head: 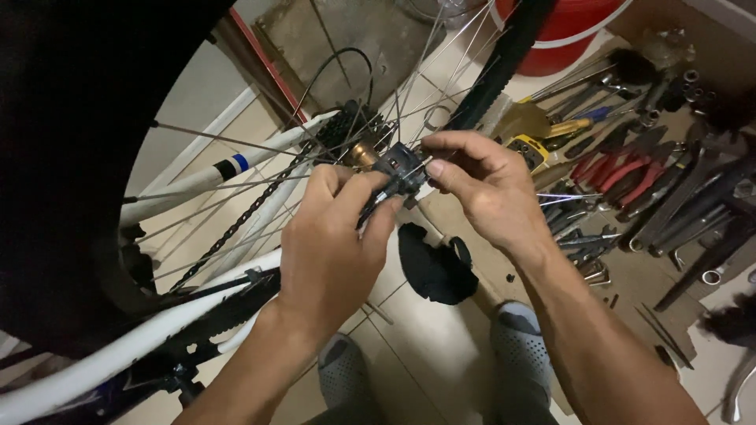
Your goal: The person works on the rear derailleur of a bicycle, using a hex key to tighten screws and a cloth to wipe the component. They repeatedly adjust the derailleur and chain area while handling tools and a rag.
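Both hands work at the hub of a spoked bicycle wheel (236, 157), seen from above. Left hand (331, 252): fingers curled, thumb and forefinger pinched on the lower side of a small dark metal hub part (400, 169) (exact type can't be told; partly hidden by fingers). Right hand (480, 189): fingers clenched on the same part from the upper right, thumb tip pressing against its right edge next to a short pale piece. So both grips are closed on that part, which sits at wheel centre, just right of a copper-coloured hub end (364, 153) and the black toothed sprocket cluster (339, 130). A black bicycle chain (236, 228) runs down-left from the sprockets, alongside the white frame tubes (205, 177). Thin steel spokes fan out from the hub, some crossing in front of the hands. Black rubber tyre (71, 157) fills the left of the view; its far section crosses at top centre. Below the hands, on the pale tiled floor (425, 346), lies a crumpled black cloth (433, 267); near it, two feet in grey perforated clogs (520, 346). To the right, approx. level with the right wrist, a flat cardboard sheet (638, 291) carries many hand tools: red-handled pliers (622, 169), wrenches, screwdrivers. A red plastic bucket (567, 31) stands at top.
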